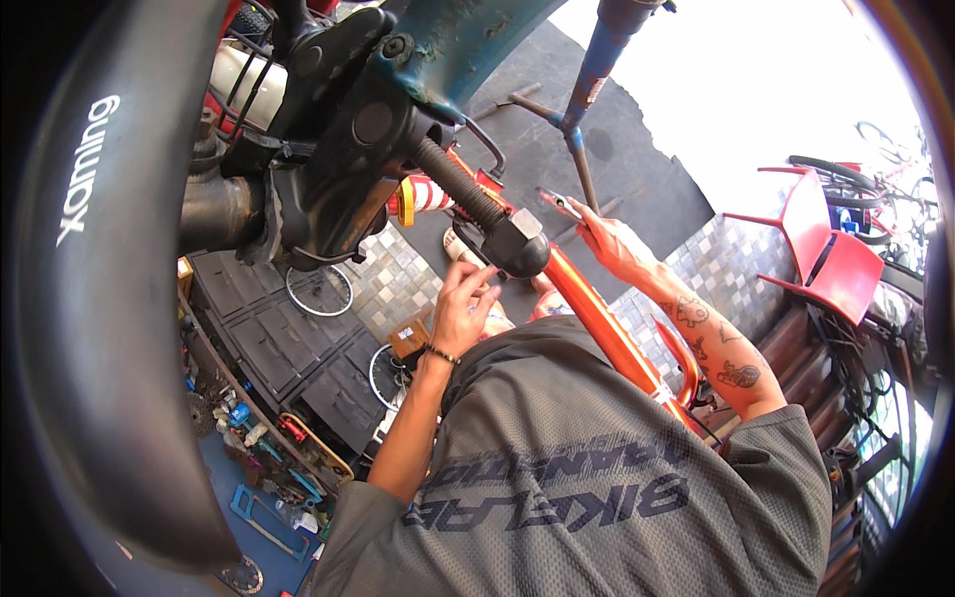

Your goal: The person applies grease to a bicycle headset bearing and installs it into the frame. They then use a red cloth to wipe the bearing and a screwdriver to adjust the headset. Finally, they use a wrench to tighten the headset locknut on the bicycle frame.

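Note:
An orange bicycle frame tube (602, 328) runs diagonally in front of my torso, between my arms. My left hand (463, 316), with a beaded bracelet at the wrist, is left of the tube, just below the threaded clamp screw (460, 184) and its rounded end (522, 249). Its fingers are bent together; whatever they pinch, if anything, is hidden. On the far right side of the tube, my right hand (609, 244) is closed around a slim, silvery hand tool (559, 203). The tool's exact kind is unclear.
A black saddle (119, 298) fills the left edge, beside a black repair-stand clamp (338, 149). The blue stand leg (597, 70) rises behind. Red chairs (816, 244) stand at right. Dark drawers (269, 308), a wheel rim (318, 291) and a tool-strewn bench (264, 497) lie left.

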Tool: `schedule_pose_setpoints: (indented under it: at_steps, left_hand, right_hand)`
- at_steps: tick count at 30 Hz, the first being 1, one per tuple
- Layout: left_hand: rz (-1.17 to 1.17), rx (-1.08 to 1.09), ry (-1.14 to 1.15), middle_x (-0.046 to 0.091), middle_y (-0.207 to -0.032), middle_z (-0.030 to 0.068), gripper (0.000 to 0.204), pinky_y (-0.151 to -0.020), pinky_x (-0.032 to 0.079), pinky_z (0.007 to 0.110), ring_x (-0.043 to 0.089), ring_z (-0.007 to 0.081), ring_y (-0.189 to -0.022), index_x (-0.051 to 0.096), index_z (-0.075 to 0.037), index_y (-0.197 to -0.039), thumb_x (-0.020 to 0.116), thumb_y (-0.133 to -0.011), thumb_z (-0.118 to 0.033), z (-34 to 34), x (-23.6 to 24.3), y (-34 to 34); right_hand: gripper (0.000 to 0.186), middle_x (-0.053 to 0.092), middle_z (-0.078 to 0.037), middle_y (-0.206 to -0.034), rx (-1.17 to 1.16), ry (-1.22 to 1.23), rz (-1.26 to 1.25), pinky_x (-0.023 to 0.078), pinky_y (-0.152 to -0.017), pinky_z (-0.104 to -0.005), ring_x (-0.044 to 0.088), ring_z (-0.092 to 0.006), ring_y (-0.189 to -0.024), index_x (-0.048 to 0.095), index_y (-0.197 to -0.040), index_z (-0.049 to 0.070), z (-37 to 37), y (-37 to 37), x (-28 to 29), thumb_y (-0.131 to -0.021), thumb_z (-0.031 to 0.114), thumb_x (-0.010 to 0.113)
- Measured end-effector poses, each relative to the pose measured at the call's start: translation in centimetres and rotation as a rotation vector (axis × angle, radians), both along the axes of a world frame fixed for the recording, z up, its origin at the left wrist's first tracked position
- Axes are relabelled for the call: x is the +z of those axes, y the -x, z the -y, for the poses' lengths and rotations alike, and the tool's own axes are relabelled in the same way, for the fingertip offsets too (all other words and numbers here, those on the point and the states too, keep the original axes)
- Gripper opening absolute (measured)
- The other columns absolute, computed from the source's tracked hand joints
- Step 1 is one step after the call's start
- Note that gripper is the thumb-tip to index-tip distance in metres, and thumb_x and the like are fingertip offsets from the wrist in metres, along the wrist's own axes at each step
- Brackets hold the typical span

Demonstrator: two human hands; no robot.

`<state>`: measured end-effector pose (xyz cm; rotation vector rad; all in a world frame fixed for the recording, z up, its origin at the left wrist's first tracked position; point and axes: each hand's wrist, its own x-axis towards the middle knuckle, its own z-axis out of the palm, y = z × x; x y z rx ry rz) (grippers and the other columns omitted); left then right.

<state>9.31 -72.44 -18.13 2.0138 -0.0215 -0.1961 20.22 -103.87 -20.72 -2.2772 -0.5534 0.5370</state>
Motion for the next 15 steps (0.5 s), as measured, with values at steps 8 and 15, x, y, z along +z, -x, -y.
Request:
schedule_pose_setpoints:
  at_steps: [8, 15]
  left_hand:
    - [-0.422, 0.718, 0.964, 0.071, -0.097, 0.0094, 0.019, -0.070, 0.058, 0.035, 0.070, 0.0216, -0.080, 0.066, -0.002, -0.111, 0.056, -0.105, -0.017, -5.0, -8.4, -9.6]
    - [-0.018, 0.395, 0.730, 0.069, -0.128, 0.0117, 0.031, -0.089, 0.060, 0.037, 0.066, 0.0181, -0.114, 0.067, 0.001, -0.131, 0.054, -0.109, -0.017, -6.5, 1.3, -5.5]
  right_hand:
    - [0.058, 0.071, -0.026, -0.090, 0.008, 0.003, -0.004, 0.053, -0.075, -0.0534, 0.070, -0.0448, -0.085, 0.037, -0.160, 0.009, 0.3, 0.4, -2.0, -0.106, 0.017, 0.056]
    - [0.056, 0.070, -0.026, -0.087, 0.009, 0.028, -0.089, 0.052, -0.070, -0.0538, 0.069, -0.0458, -0.079, 0.039, -0.158, 0.008, 0.3, 1.5, -1.9, -0.105, 0.016, 0.056]
